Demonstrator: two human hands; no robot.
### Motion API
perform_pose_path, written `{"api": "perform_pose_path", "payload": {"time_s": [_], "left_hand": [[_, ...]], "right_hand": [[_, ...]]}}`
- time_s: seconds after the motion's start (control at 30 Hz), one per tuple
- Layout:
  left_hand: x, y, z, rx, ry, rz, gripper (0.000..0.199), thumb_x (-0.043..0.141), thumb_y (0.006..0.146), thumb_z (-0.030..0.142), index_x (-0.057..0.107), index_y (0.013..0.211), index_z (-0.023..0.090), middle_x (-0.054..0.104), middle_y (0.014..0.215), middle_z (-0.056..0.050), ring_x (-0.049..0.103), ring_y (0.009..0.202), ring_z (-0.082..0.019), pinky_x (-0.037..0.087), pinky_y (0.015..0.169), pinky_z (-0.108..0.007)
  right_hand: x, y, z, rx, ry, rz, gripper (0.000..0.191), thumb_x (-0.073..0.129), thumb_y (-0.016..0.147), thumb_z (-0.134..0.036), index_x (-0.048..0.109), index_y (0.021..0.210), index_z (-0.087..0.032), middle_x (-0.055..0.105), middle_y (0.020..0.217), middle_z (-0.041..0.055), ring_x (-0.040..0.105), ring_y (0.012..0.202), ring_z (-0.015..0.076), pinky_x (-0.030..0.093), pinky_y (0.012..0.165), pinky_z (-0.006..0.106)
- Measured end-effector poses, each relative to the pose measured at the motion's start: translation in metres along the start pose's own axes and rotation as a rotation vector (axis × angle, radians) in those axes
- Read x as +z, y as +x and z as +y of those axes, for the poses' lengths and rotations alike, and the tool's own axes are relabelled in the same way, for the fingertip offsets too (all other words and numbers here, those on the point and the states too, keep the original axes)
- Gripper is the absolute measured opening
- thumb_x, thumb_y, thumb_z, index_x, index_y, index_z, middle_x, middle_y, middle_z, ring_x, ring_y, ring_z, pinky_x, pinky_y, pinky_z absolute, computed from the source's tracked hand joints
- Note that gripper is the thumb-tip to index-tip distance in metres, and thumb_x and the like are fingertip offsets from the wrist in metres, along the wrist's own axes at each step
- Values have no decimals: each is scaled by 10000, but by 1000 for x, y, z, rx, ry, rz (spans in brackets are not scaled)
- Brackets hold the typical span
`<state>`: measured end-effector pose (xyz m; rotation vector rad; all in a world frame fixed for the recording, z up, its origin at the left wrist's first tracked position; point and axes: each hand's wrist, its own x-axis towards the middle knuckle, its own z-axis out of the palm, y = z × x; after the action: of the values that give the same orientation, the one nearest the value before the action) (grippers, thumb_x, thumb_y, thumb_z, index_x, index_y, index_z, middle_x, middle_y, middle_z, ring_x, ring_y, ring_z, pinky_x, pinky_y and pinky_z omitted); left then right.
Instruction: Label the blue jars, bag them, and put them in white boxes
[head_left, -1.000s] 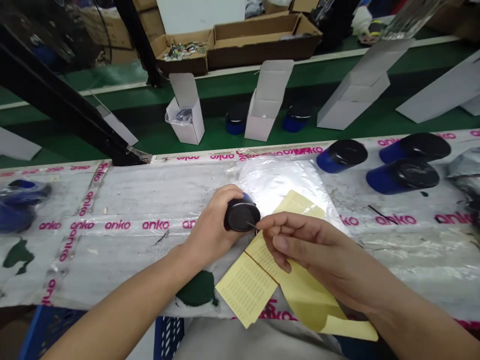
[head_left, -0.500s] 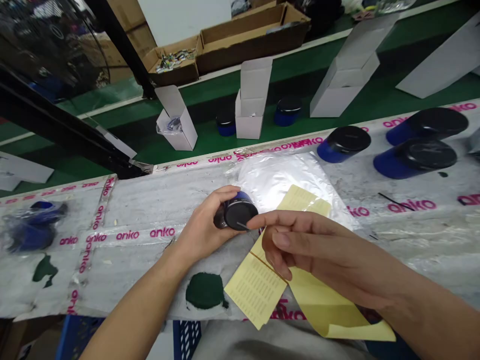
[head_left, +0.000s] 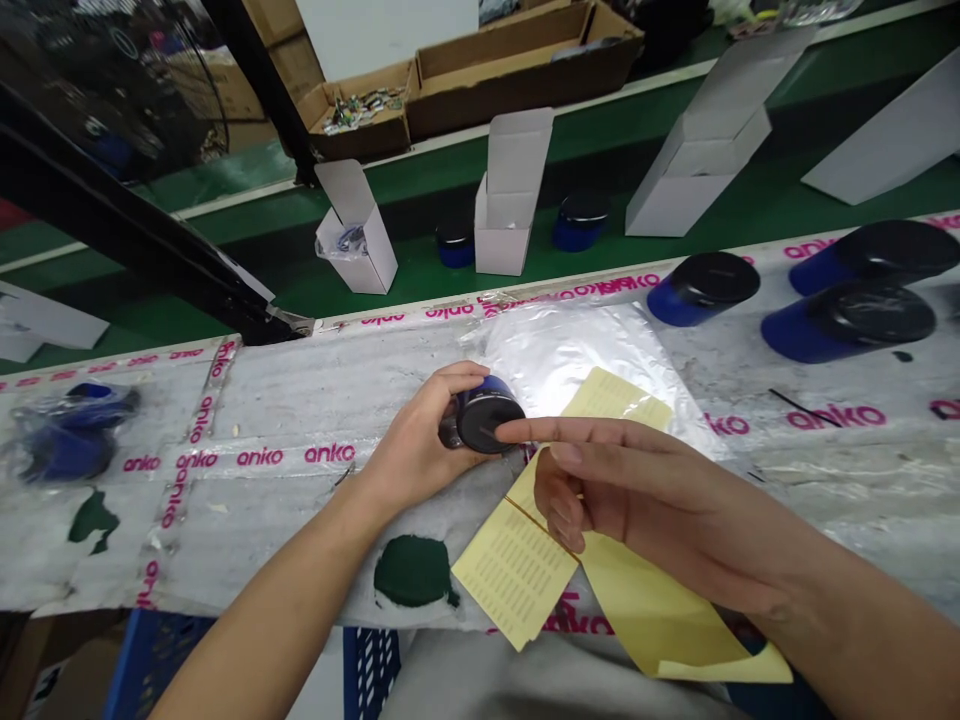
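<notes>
My left hand (head_left: 416, 440) is wrapped round a blue and black round container (head_left: 491, 415), its dark flat end facing me. The index finger of my right hand (head_left: 630, 480) touches that dark end, while the other fingers curl loosely below with nothing visible in them. Beneath the right hand lie yellow label sheets (head_left: 517, 570), one printed with rows of small text. Behind them, a silvery plastic stack (head_left: 570, 345) rests on the covered bench.
Several blue containers with black tops (head_left: 705, 288) stand at the right. Plastic-wrapped blue items (head_left: 75, 440) lie at the left. Open white boxes (head_left: 360, 250) stand on the green belt (head_left: 420, 205) beyond the bench (head_left: 300, 390). A black post (head_left: 150, 235) slants across the upper left.
My right index fingertip now lies against the container's dark end, where a small thin strip showed at the fingertip before. The view has shifted slightly.
</notes>
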<state>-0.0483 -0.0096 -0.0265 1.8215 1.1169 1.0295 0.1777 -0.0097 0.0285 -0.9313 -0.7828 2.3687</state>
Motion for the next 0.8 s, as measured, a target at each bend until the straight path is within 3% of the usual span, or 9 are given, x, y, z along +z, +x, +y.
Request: {"api": "perform_pose_path", "payload": {"time_s": [0.8], "left_hand": [[-1, 0, -2, 8, -1, -22, 605, 839, 810, 272, 509, 1314, 335, 536, 1442, -80, 569, 1324, -280, 554, 994, -432]], "right_hand": [[4, -5, 1, 13, 21, 25, 395, 763, 881, -464, 756, 1177, -202, 656, 668, 0, 578, 629, 131, 444, 666, 305]]}}
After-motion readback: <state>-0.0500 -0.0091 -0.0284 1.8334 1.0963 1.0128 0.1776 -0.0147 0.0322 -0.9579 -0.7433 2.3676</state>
